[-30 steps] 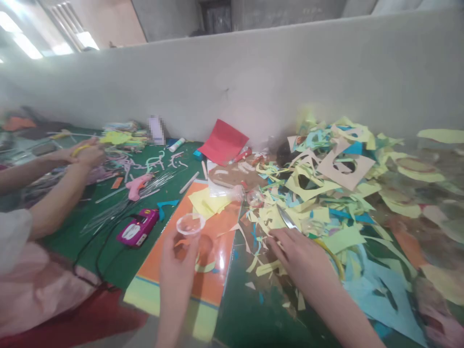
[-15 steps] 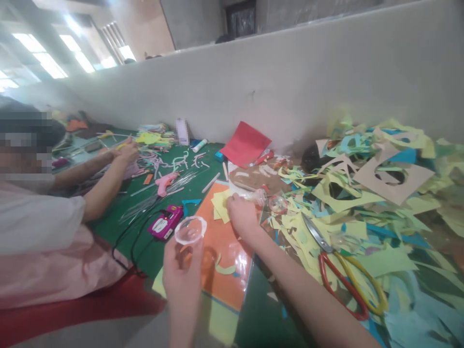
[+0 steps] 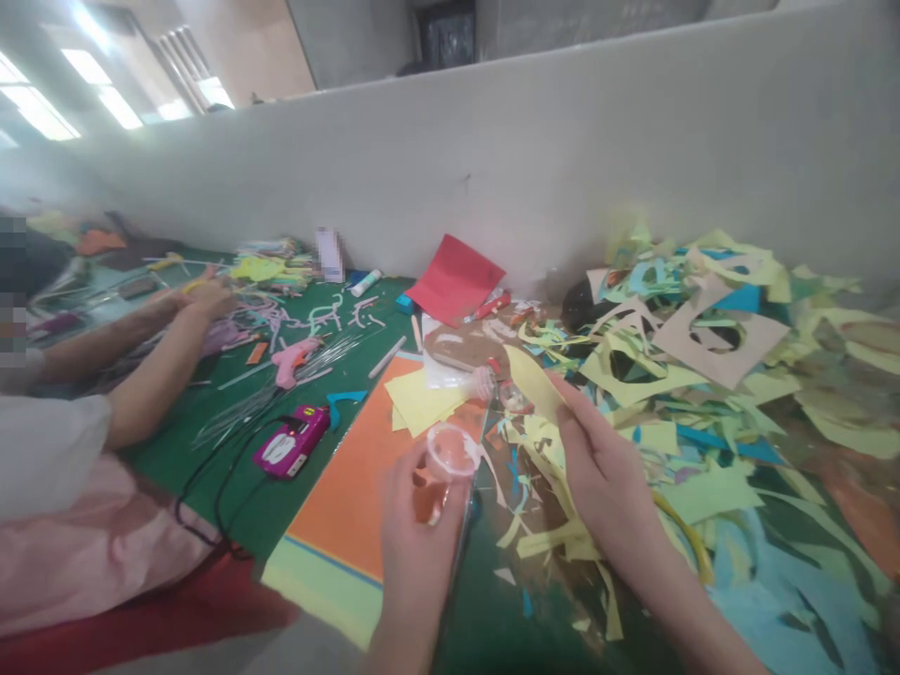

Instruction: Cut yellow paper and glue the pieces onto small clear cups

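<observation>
Over the right edge of an orange sheet (image 3: 344,487), my left hand (image 3: 422,525) is closed around a clear plastic cup (image 3: 454,450), its round rim facing up. My right hand (image 3: 605,459) pinches a piece of yellow paper (image 3: 534,380) that stands tilted above the scraps. Between the hands and the wall, more yellow paper squares (image 3: 426,398) lie on the orange sheet. Behind my right forearm, a yellow scissors handle (image 3: 693,544) shows in part; the blades are hidden.
Cut paper scraps (image 3: 710,469) heap up on the right. To the left lie a purple box with cords (image 3: 295,442), a pink glue gun (image 3: 292,361) and clear sticks. Red paper (image 3: 454,278) leans by the wall. A co-worker's arm (image 3: 155,370) reaches in from the left.
My right hand has lifted yellow paper from the stack and moved right with it. My left hand has carried the cup to the right. Curved scraps no longer show on the orange sheet.
</observation>
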`<state>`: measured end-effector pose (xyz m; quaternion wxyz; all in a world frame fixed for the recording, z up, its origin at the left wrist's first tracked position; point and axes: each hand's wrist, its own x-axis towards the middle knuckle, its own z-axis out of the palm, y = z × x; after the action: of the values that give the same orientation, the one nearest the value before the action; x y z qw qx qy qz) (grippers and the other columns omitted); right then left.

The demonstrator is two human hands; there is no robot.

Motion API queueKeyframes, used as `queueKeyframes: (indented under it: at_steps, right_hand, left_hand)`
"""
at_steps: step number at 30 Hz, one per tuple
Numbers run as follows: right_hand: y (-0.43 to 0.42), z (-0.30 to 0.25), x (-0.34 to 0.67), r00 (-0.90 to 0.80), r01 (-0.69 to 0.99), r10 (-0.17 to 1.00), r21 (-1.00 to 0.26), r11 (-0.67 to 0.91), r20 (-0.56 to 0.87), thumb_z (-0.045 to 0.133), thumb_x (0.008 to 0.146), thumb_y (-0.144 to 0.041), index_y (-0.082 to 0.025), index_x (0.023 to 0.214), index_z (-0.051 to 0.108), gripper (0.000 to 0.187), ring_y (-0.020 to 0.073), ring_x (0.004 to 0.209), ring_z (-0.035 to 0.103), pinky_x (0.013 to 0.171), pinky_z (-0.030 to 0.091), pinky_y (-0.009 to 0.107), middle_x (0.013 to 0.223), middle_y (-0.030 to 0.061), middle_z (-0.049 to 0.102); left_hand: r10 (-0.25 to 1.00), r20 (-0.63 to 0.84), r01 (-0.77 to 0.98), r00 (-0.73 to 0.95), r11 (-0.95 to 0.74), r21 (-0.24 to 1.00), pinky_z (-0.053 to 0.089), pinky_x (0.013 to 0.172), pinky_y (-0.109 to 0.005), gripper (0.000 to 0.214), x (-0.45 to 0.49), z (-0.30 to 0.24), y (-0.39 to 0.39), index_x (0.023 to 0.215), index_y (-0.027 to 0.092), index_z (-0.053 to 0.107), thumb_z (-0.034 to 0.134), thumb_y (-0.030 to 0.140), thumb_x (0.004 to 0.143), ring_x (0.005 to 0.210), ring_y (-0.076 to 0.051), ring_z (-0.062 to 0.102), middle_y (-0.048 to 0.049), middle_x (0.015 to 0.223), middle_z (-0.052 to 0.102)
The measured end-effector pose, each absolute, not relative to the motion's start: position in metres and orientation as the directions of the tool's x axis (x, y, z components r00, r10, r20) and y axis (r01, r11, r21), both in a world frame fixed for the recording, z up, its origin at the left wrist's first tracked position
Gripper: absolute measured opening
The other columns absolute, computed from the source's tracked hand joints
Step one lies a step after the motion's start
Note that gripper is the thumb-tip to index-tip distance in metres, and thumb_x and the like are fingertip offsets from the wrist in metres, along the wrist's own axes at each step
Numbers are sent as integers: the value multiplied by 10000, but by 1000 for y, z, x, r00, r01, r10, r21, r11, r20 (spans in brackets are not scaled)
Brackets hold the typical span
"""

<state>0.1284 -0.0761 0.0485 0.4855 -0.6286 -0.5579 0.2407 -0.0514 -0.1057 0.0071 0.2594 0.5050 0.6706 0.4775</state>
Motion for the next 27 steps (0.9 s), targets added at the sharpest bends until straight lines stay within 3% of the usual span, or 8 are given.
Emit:
queueKeyframes:
  at_steps: [2, 6, 10, 16, 22, 27]
  right_hand:
    - [-91, 43, 133, 219, 462, 949, -881, 103, 226, 369, 982, -338, -306, 1393, 536, 445, 215, 1343, 484, 1035, 480, 370, 1435, 4, 555]
    - [-120, 35, 129, 55, 367, 990, -925, 101, 130, 299, 1010, -323, -343, 1503, 381, 500, 167, 1435, 343, 1166, 356, 386, 1551, -55, 393]
    - [-137, 30, 126, -106, 290, 990, -949, 123, 96, 265, 1023, -388, -345, 1521, 346, 506, 180, 1452, 292, 1201, 287, 387, 1579, -73, 327]
    - [-141, 27, 134, -186, 311, 980, -950, -10, -71, 292, 1027, -460, -346, 1549, 259, 536, 184, 1492, 149, 1206, 194, 415, 1623, -54, 214]
    - [-142, 22, 132, -222, 277, 973, -961, 5, -59, 323, 1018, -477, -355, 1564, 187, 577, 182, 1498, 92, 1208, 148, 416, 1635, -55, 150]
    - [-141, 19, 135, -141, 191, 990, -982, 12, -15, 340, 1004, -501, -357, 1566, 193, 598, 190, 1497, 104, 1197, 177, 430, 1635, -45, 172]
  left_hand:
    - [941, 205, 506, -271, -42, 862, 518, 765, -327, 362, -41, 2, -104, 1140, 246, 648, 662, 415, 820, 903, -210, 586, -65, 1011, 631]
    - [956, 271, 575, -116, -158, 803, 508, 807, -367, 337, -25, 0, -100, 1169, 266, 648, 635, 403, 861, 941, -234, 587, -67, 1023, 651]
    - [959, 284, 609, 20, -237, 757, 501, 852, -399, 364, -19, 2, -98, 1233, 266, 621, 617, 358, 881, 990, -248, 587, -73, 1053, 661]
    - [945, 325, 607, 31, -276, 745, 506, 856, -394, 312, -18, 0, -98, 1187, 262, 640, 614, 341, 886, 1010, -243, 598, -67, 1086, 673]
    - [954, 293, 633, 67, -267, 727, 502, 887, -401, 333, -21, 2, -100, 1236, 273, 622, 583, 318, 909, 1036, -244, 591, -71, 1118, 662]
    - [937, 339, 660, 84, -307, 685, 510, 866, -385, 332, -19, 1, -103, 1243, 284, 619, 590, 329, 915, 1027, -240, 590, -68, 1120, 658]
